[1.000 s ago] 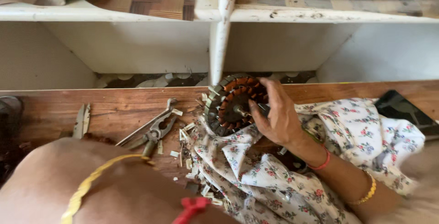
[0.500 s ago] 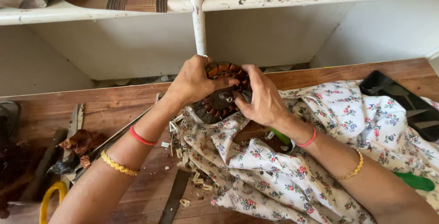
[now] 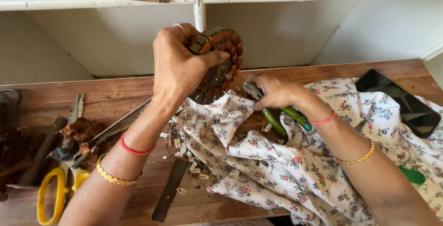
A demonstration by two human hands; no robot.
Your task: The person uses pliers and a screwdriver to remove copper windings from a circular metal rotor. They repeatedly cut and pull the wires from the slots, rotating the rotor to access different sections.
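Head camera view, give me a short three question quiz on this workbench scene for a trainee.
1. True or false: the left hand holds the round copper-wound motor core lifted above the wooden bench.
2. Which tool does the right hand grip? A) the yellow-handled scissors B) the green-handled pliers C) a hammer
3. Fill in: the floral cloth lies spread across the ____ side of the bench.

Key: 1 true. 2 B. 3 right.
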